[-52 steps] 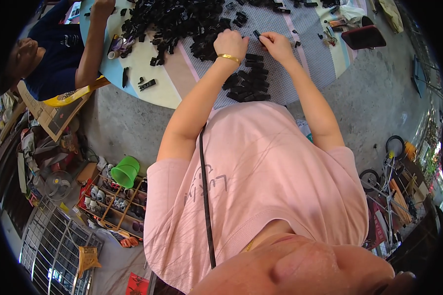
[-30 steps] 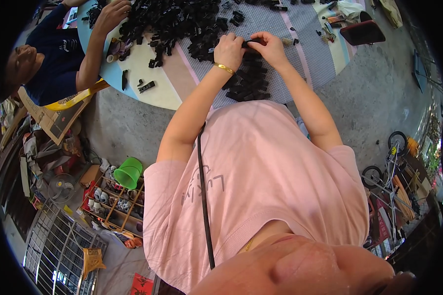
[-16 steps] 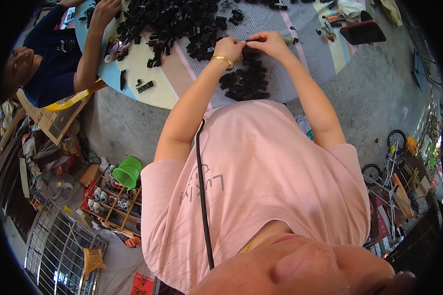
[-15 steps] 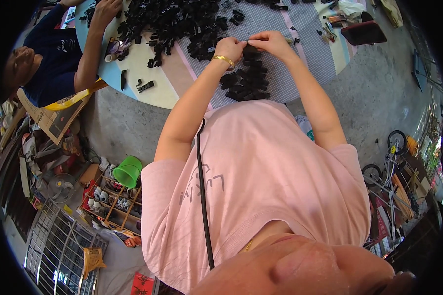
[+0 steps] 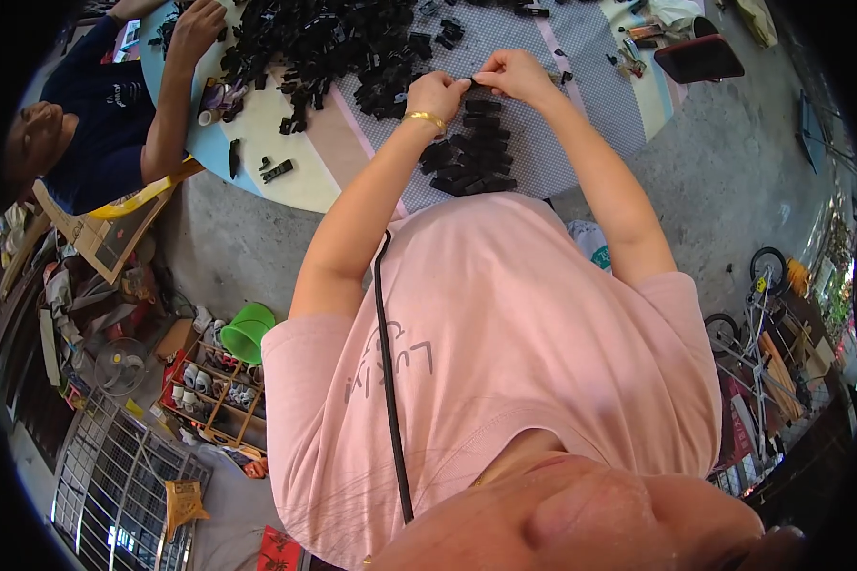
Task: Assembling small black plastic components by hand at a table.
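Note:
Over the table, my left hand, with a gold bracelet at its wrist, pinches one end of a small black plastic piece. Thumb and fingers of my right hand close on its other end. Most of the piece is hidden by fingertips. Below my hands, toward my body, several black clip-like plastic pieces lie in stacked rows on the patterned tablecloth. A large heap of similar black pieces spreads to the left and beyond my left hand.
A phone on a stand is at the table's right side. A co-worker's hand handles things at the far left. Loose black pieces lie near the left edge. A green bucket tops a shoe rack on the floor.
My hands have come slightly apart, with the small black piece now showing between them. The right hand has moved a little up and left.

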A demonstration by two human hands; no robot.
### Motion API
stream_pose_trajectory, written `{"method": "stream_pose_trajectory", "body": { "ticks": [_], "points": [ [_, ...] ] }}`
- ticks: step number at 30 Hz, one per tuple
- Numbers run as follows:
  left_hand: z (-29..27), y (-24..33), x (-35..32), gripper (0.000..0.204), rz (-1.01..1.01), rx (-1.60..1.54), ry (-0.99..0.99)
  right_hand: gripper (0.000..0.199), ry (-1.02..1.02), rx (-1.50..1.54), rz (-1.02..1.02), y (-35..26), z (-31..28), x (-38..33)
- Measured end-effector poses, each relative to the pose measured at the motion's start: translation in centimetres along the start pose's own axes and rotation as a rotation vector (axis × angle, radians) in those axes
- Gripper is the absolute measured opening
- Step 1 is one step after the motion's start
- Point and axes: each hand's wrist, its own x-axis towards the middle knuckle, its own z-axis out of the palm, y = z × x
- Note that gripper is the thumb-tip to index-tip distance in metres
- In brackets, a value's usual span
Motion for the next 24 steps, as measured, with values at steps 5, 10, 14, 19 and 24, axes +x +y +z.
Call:
{"method": "stream_pose_trajectory", "body": {
  "ticks": [5,10,14,19,24],
  "points": [
    [-0.5,0.8,-3.8,0.026,0.206,0.120,0.194,0.021,-0.099,-0.069,-0.053,1.6,0.4,-1.4],
    [-2.9,0.5,-2.9,0.007,0.421,0.437,0.534,0.026,-0.142,-0.180,-0.155,-0.2,-0.7,-3.7],
    [-2.5,-0.4,-0.8,0.004,0.460,0.626,0.517,0.021,0.521,-0.324,-0.407,0.1,-2.8,-0.5],
    [-0.3,-0.1,-0.4,0.004,0.872,0.548,0.559,0.022,0.831,-0.759,-0.645,3.0,-6.5,4.2],
    [0.3,-1.5,-2.5,0.005,1.014,0.465,0.484,0.023,0.680,-0.720,-0.591,3.3,-6.1,3.6]
  ]
}}
